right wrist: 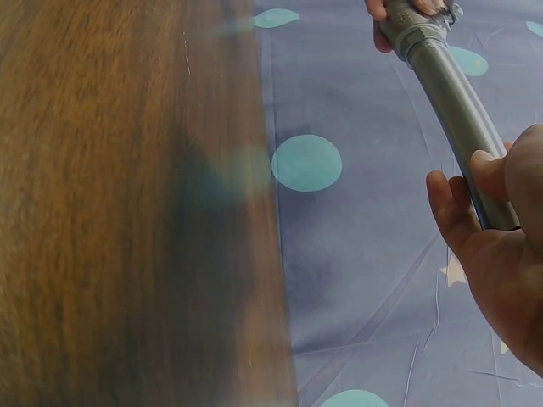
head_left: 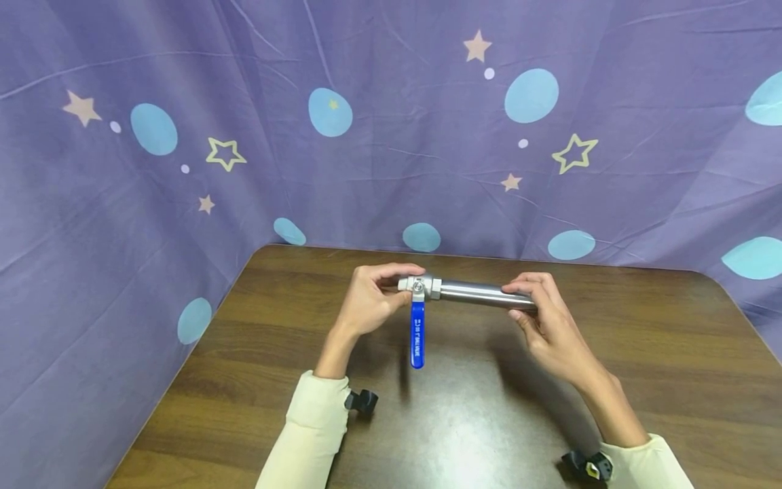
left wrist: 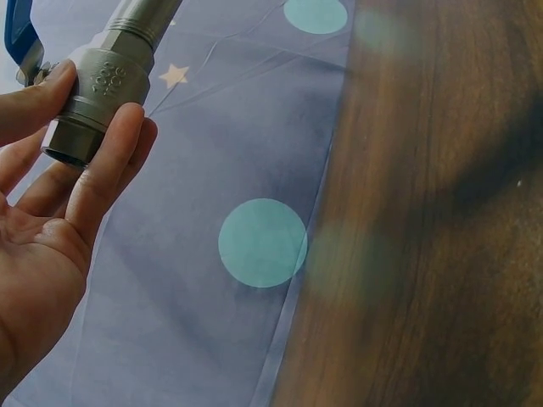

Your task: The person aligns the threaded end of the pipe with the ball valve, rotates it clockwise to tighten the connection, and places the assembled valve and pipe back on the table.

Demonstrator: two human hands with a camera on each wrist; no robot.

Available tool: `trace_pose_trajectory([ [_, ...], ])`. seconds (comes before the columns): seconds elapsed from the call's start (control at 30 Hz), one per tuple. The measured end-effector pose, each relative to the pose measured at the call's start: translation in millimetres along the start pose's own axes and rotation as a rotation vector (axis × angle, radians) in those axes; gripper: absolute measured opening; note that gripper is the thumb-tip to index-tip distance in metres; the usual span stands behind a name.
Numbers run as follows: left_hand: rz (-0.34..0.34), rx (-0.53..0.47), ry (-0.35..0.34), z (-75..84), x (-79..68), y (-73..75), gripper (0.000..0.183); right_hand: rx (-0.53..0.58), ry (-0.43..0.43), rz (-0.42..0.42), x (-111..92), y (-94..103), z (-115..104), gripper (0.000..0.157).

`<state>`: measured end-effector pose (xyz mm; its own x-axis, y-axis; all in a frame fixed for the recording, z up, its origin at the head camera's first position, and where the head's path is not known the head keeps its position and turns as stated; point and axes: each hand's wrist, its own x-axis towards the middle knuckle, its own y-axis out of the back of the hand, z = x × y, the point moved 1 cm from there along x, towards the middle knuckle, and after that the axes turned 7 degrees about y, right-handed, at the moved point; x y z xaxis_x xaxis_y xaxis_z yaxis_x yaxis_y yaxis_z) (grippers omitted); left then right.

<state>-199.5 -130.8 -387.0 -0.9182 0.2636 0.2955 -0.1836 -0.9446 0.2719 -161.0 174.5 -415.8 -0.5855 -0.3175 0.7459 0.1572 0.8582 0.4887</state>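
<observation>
My left hand (head_left: 370, 303) grips a metal ball valve (left wrist: 109, 80) by its body, thumb on one side and fingers on the other. The valve's blue lever handle (head_left: 417, 336) points down toward me in the head view. A straight steel pipe (head_left: 473, 292) runs from the valve's right end, in line with it. At the pipe's far end my right hand (head_left: 550, 329) holds it between thumb and fingers. Valve and pipe are held up over the table, with shadows below. The valve's open left end shows in the left wrist view.
A brown wood-grain table (head_left: 244, 380) lies beneath both hands. Behind it and along the left side hangs a purple curtain (head_left: 391, 170) with stars and blue spots. Dark camera mounts (head_left: 363, 402) sit at both wrists by the pale sleeves (head_left: 308, 428).
</observation>
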Motion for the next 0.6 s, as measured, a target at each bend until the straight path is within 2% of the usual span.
trace_pose_trajectory([
  [0.6, -0.006, 0.001, -0.001, 2.3, -0.8, 0.5, 0.037, 0.013, 0.02, 0.039, 1.7, 1.8, 0.8, 0.054],
])
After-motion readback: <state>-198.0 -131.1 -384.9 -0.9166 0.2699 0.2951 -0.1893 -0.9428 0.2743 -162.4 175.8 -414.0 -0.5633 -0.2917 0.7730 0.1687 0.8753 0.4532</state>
